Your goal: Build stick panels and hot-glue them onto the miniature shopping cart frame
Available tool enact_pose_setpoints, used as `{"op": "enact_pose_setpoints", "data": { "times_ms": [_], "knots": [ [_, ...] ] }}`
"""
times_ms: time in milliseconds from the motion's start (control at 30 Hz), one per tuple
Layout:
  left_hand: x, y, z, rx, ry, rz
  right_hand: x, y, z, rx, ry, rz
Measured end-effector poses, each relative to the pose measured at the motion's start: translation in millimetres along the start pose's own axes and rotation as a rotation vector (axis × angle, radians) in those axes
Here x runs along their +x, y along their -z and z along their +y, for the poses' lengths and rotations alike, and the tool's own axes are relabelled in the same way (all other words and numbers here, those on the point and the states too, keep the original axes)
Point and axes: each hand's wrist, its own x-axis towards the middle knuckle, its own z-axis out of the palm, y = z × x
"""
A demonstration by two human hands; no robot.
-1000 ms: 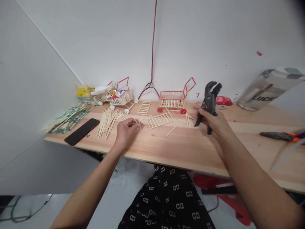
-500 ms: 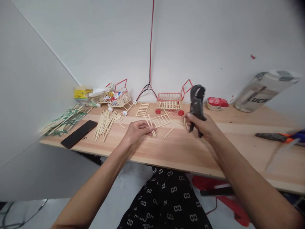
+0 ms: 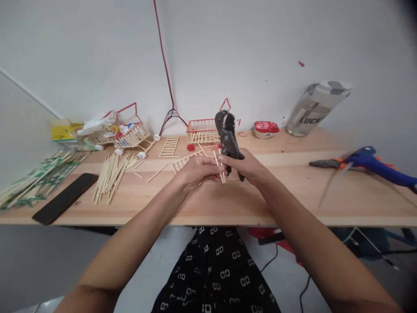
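Note:
My left hand [image 3: 197,172] pinches a pair of short wooden sticks [image 3: 223,178], held nearly upright. In my right hand [image 3: 253,167] is a black hand cutter [image 3: 228,138], its head pointing up and its handles down. My right thumb and fingertips are at the sticks, beside my left fingers. Just behind my left hand lies a ladder-like stick frame [image 3: 184,162], partly covered by it. A second ladder-like frame [image 3: 169,147] lies farther back. Beyond the cutter stands a small stick shopping cart [image 3: 202,138] with red trim, partly hidden by the tool.
Left are loose sticks [image 3: 110,176], a black phone [image 3: 65,198], packaged chopsticks [image 3: 42,178] and white-wheeled stick carts [image 3: 132,135]. Right are a red-filled tub [image 3: 265,129], a leaning clear bottle [image 3: 312,111], pliers [image 3: 325,163] and a blue glue gun [image 3: 374,165]. A wall stands behind.
My two hands have come together, bringing the cutter beside the sticks in my left hand. The view has turned to the right, showing more of the glue gun.

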Motion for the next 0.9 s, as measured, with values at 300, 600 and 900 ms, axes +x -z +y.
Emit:
{"op": "enact_pose_setpoints", "data": {
  "times_ms": [300, 600, 900],
  "knots": [
    [3.5, 2.8, 2.5, 0.032, 0.096, -0.037, 5.2, -0.1, 12.3, 0.202, -0.054, -0.063],
    [2.9, 4.0, 1.9, 0.0, 0.1, -0.022, 7.0, -2.1, 10.7, 0.339, -0.126, -0.058],
    [3.4, 4.1, 2.7, 0.05, 0.113, -0.083, 5.8, -1.2, 11.4, 0.314, -0.122, -0.085]
  ]
}}
